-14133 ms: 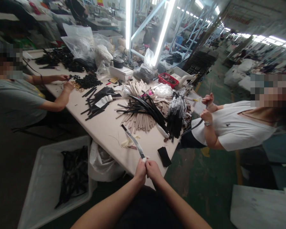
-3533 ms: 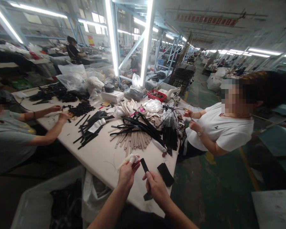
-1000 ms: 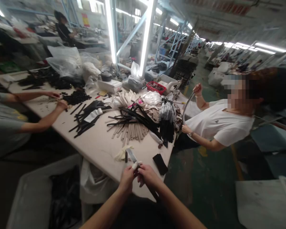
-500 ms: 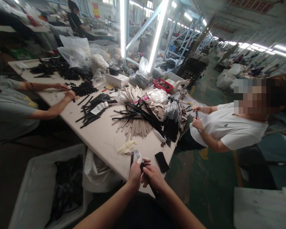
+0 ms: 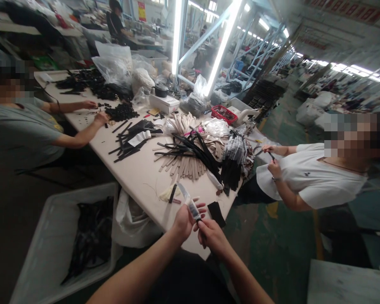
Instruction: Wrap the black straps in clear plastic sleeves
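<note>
My left hand (image 5: 184, 221) is palm up over the table's near corner, its fingers spread beneath a strip (image 5: 194, 211) that looks black with a pale, glossy covering. The strip curves up and away over the palm to a black end. My right hand (image 5: 211, 234) pinches the strip's near end. Just beyond lies a pale yellow cloth (image 5: 166, 192). A flat black piece (image 5: 216, 213) rests on the table to the right of my hands. Black strips (image 5: 196, 150) lie across a fanned bundle of beige strips (image 5: 183, 169) farther back.
The table (image 5: 139, 181) also bears a red basket (image 5: 223, 114) and a white box (image 5: 164, 104). People work at left and right. A white bin (image 5: 34, 253) with black material stands at lower left.
My left hand's fingers have opened out, and more of the strip shows between my hands. My right hand has moved slightly right. The whole view has shifted a little.
</note>
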A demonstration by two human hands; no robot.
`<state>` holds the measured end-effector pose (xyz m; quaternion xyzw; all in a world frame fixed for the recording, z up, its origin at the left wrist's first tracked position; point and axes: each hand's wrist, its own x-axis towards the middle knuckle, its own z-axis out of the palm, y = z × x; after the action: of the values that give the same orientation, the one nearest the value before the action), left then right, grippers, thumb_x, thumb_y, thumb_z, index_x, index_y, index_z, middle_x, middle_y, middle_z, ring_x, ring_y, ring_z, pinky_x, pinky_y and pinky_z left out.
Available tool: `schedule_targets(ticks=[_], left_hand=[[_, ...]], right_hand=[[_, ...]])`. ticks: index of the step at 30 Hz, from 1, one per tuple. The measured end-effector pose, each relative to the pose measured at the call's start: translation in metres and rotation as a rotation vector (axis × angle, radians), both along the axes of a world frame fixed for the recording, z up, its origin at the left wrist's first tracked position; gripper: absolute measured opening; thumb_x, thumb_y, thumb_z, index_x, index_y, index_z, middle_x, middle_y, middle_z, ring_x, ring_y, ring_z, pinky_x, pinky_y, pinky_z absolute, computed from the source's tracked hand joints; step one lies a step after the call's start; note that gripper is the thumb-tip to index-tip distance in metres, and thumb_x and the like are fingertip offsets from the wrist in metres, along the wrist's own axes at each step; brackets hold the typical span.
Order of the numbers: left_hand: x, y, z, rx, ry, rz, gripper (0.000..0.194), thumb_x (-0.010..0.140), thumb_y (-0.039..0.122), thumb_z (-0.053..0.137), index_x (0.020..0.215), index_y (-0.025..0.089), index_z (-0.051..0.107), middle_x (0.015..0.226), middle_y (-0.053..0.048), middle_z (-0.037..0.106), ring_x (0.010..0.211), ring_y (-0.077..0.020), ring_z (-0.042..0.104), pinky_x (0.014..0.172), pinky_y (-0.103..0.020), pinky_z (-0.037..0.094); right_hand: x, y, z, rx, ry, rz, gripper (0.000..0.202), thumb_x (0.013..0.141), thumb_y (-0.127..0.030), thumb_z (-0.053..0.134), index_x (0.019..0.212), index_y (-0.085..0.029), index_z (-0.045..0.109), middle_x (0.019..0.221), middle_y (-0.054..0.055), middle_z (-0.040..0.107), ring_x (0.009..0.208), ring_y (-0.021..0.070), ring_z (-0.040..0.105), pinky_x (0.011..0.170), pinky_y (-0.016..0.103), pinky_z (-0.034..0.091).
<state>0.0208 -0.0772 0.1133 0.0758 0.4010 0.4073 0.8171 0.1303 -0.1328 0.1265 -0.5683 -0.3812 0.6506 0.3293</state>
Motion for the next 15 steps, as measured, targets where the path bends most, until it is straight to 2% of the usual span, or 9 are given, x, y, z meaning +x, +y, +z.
schedule_targets(ticks=[1, 3, 5, 7, 9, 12, 14, 15], left_hand=[[0.003, -0.004, -0.008, -0.011, 0.025, 0.016, 0.033, 0.086, 0.043, 0.057, 0.101, 0.014, 0.062, 0.089, -0.014, 0.074, 0.067, -0.0201, 0.070, 0.053, -0.027, 0.052], [0.011, -0.020, -0.023, 0.016, 0.131, 0.026, 0.031, 0.086, 0.045, 0.058, 0.094, 0.015, 0.061, 0.074, -0.007, 0.070, 0.051, -0.0155, 0.062, 0.042, -0.023, 0.044], [0.017, -0.038, -0.037, 0.056, 0.212, -0.002, 0.033, 0.084, 0.047, 0.061, 0.094, 0.016, 0.061, 0.057, 0.000, 0.061, 0.037, -0.0114, 0.049, 0.035, -0.021, 0.036], [0.015, -0.041, -0.045, 0.062, 0.195, -0.044, 0.034, 0.084, 0.046, 0.062, 0.098, 0.015, 0.061, 0.054, 0.002, 0.058, 0.035, -0.0115, 0.047, 0.035, -0.021, 0.035], [0.005, -0.024, -0.048, -0.011, 0.098, -0.058, 0.035, 0.088, 0.045, 0.055, 0.103, 0.014, 0.061, 0.064, -0.004, 0.066, 0.045, -0.0157, 0.058, 0.042, -0.025, 0.045], [-0.008, 0.014, -0.050, -0.139, 0.040, 0.024, 0.032, 0.093, 0.040, 0.047, 0.105, 0.014, 0.059, 0.088, -0.014, 0.073, 0.067, -0.0209, 0.070, 0.062, -0.033, 0.055], [-0.007, 0.027, -0.050, -0.109, 0.101, 0.076, 0.025, 0.091, 0.034, 0.050, 0.104, 0.014, 0.058, 0.092, -0.015, 0.073, 0.070, -0.0215, 0.070, 0.066, -0.035, 0.055], [-0.003, 0.026, -0.050, -0.066, 0.139, 0.090, 0.022, 0.090, 0.031, 0.052, 0.103, 0.015, 0.057, 0.091, -0.014, 0.073, 0.069, -0.0213, 0.070, 0.066, -0.035, 0.055]], right_hand=[[0.000, -0.001, -0.007, -0.014, -0.022, -0.014, 0.038, 0.091, -0.051, 0.050, 0.077, -0.017, 0.057, 0.044, -0.004, 0.054, 0.031, 0.0079, 0.037, 0.033, 0.019, 0.027], [-0.002, 0.000, -0.019, -0.023, -0.062, -0.044, 0.041, 0.090, -0.052, 0.049, 0.066, -0.018, 0.053, 0.042, -0.003, 0.051, 0.031, 0.0085, 0.038, 0.033, 0.019, 0.027], [-0.004, 0.001, -0.025, -0.021, -0.088, -0.065, 0.045, 0.089, -0.052, 0.049, 0.059, -0.019, 0.050, 0.041, -0.002, 0.050, 0.032, 0.0091, 0.041, 0.033, 0.020, 0.028], [-0.003, 0.000, -0.027, -0.012, -0.113, -0.063, 0.045, 0.090, -0.052, 0.048, 0.059, -0.018, 0.052, 0.042, -0.002, 0.050, 0.033, 0.0090, 0.042, 0.034, 0.020, 0.029], [-0.001, -0.003, -0.030, -0.013, -0.124, -0.032, 0.042, 0.090, -0.051, 0.047, 0.069, -0.017, 0.057, 0.042, -0.003, 0.051, 0.032, 0.0087, 0.039, 0.033, 0.020, 0.027], [0.001, -0.010, -0.037, -0.079, -0.151, -0.012, 0.039, 0.090, -0.050, 0.046, 0.082, -0.016, 0.061, 0.041, -0.005, 0.051, 0.029, 0.0086, 0.035, 0.033, 0.020, 0.025], [0.001, -0.012, -0.042, -0.121, -0.187, -0.030, 0.040, 0.089, -0.051, 0.045, 0.082, -0.015, 0.061, 0.041, -0.005, 0.051, 0.029, 0.0084, 0.034, 0.033, 0.020, 0.024], [0.000, -0.011, -0.045, -0.126, -0.201, -0.044, 0.041, 0.089, -0.052, 0.045, 0.081, -0.015, 0.061, 0.041, -0.005, 0.051, 0.030, 0.0084, 0.034, 0.033, 0.020, 0.024]])
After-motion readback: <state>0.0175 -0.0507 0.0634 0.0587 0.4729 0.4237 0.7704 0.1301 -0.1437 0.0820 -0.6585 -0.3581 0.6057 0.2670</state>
